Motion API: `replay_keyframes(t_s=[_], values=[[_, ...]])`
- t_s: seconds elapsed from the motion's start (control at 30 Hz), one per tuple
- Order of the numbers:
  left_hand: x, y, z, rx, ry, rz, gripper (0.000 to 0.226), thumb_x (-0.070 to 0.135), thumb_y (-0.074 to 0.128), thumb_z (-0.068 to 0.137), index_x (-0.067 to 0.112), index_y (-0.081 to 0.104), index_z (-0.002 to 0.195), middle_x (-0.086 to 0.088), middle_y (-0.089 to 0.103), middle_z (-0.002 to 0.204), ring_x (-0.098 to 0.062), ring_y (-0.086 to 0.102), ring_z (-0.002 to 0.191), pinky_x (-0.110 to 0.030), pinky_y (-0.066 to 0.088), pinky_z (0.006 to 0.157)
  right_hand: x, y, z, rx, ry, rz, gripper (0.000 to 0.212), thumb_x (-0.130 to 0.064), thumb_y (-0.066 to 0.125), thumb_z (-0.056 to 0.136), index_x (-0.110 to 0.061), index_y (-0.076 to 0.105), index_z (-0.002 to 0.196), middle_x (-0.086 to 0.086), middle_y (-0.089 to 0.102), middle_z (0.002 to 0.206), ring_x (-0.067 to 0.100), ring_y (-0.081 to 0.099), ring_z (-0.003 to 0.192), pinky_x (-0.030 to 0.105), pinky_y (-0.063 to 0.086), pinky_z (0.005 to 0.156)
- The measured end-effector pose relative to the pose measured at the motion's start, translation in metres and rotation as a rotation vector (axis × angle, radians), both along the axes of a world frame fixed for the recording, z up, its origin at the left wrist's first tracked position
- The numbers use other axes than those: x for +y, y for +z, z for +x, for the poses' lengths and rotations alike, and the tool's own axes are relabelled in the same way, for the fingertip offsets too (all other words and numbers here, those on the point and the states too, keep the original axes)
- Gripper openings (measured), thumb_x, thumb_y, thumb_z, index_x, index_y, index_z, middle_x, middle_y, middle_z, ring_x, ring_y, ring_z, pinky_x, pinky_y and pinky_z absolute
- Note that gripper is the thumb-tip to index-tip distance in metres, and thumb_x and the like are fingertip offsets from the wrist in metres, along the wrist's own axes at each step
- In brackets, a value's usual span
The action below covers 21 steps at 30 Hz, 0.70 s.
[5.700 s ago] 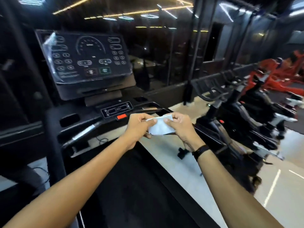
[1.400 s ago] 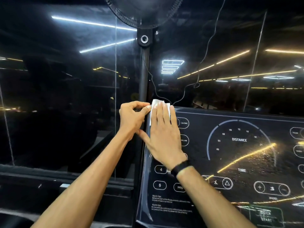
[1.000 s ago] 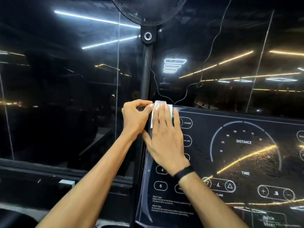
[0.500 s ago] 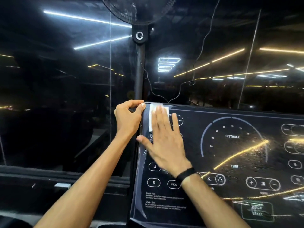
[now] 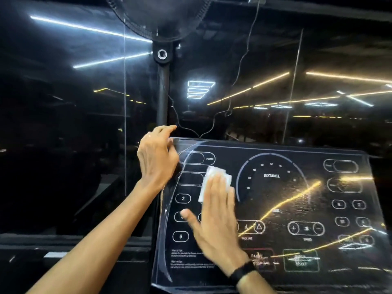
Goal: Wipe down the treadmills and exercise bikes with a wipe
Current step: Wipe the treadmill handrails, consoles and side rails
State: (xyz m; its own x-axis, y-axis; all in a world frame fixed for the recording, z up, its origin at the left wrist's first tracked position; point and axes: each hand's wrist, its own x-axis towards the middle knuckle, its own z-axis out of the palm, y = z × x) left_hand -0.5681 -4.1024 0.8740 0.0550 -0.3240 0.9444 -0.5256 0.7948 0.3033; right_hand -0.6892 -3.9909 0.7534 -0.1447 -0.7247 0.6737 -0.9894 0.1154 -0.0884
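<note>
We see the treadmill console (image 5: 275, 209) filling the near right: glossy black panel, tilted back, with white button outlines, a DISTANCE dial in the middle and ceiling light strips reflecting across it

Our right hand (image 5: 214, 221) lies flat on the left part of the panel, fingers (image 5: 218, 187) straight and pressed together, thumb splayed out to the left. The white wipe (image 5: 214, 177) sits under those fingertips, folded into a small pad, its upper and left edges showing past them. It rests on the panel just left of the dial, below the CALORIE button (image 5: 198, 158) and right of the 2 button (image 5: 183, 198). A black wristband (image 5: 244, 272) is on that wrist

Our left hand (image 5: 157, 158) is at the console's far left corner, fingers loosely curved and slightly apart, index tip lifted above the top edge. We cannot tell whether it grips the edge or only rests against it

A clear film edge (image 5: 171, 209) curves down the panel's left side

Behind the console, a black fan pole (image 5: 163, 96) stands upright, the fan grille (image 5: 159, 15) at the top, a thin cable (image 5: 239, 66) hanging to its right. Dark glass beyond shows white and yellow light strips
</note>
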Motion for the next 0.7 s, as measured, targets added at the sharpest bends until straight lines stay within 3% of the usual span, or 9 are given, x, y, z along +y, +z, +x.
replay_keyframes(t_s=[0.1, 0.2, 0.3, 0.4, 0.57, 0.7], values=[[0.01, 0.004, -0.014, -0.123, 0.015, -0.161, 0.053, -0.004, 0.051, 0.074, 0.01, 0.067, 0.122, -0.004, 0.071, 0.116, -0.024, 0.066, 0.102, -0.048, 0.042, 0.108, -0.015, 0.031, -0.012, 0.18, 0.1, -0.02, 0.097, -0.08, 0.006, 0.09, -0.013, -0.013, 0.158, 0.007, -0.02, 0.166, 0.019, -0.022, 0.152, 0.046, -0.017, 0.121], [0.015, 0.003, -0.03, -0.225, 0.007, -0.226, 0.046, 0.006, 0.046, 0.08, 0.01, 0.068, 0.12, -0.004, 0.07, 0.115, -0.02, 0.064, 0.107, -0.048, 0.037, 0.113, -0.029, 0.069, -0.039, 0.242, 0.02, -0.05, 0.095, -0.077, -0.007, 0.089, -0.014, -0.007, 0.159, 0.006, -0.01, 0.168, 0.017, -0.017, 0.153, 0.047, -0.016, 0.122], [0.013, -0.004, -0.047, -0.388, -0.025, -0.202, 0.036, 0.019, 0.05, 0.091, 0.008, 0.068, 0.12, -0.008, 0.068, 0.121, -0.022, 0.059, 0.115, -0.047, 0.026, 0.118, -0.026, 0.086, -0.075, 0.183, -0.114, -0.105, 0.093, -0.074, -0.007, 0.091, -0.011, -0.002, 0.16, 0.008, -0.002, 0.168, 0.02, -0.007, 0.155, 0.047, -0.015, 0.122], [0.015, -0.01, -0.06, -0.578, 0.007, -0.137, 0.056, 0.041, 0.034, 0.099, 0.001, 0.062, 0.127, -0.013, 0.064, 0.128, -0.029, 0.056, 0.123, -0.043, 0.007, 0.121, 0.0, 0.074, -0.134, 0.033, -0.231, -0.123, 0.092, -0.073, -0.002, 0.091, -0.012, -0.006, 0.159, 0.005, -0.005, 0.168, 0.019, -0.006, 0.155, 0.05, -0.013, 0.122], [0.022, -0.001, -0.085, -0.615, 0.091, -0.079, 0.056, 0.047, 0.026, 0.1, 0.005, 0.061, 0.109, -0.008, 0.066, 0.098, -0.027, 0.06, 0.099, -0.044, 0.02, 0.12, 0.056, 0.027, -0.172, -0.115, -0.415, -0.004, 0.1, -0.079, -0.02, 0.082, -0.008, -0.025, 0.153, 0.01, -0.026, 0.163, 0.02, -0.026, 0.15, 0.048, -0.024, 0.118], [0.035, -0.006, -0.112, -0.619, 0.127, -0.063, 0.063, 0.049, 0.023, 0.101, -0.002, 0.059, 0.111, -0.017, 0.063, 0.099, -0.035, 0.058, 0.098, -0.049, 0.029, 0.115, 0.064, 0.003, -0.13, -0.078, -0.317, 0.046, 0.102, -0.081, -0.014, 0.084, -0.005, -0.028, 0.151, 0.016, -0.033, 0.159, 0.025, -0.032, 0.148, 0.047, -0.022, 0.119]])
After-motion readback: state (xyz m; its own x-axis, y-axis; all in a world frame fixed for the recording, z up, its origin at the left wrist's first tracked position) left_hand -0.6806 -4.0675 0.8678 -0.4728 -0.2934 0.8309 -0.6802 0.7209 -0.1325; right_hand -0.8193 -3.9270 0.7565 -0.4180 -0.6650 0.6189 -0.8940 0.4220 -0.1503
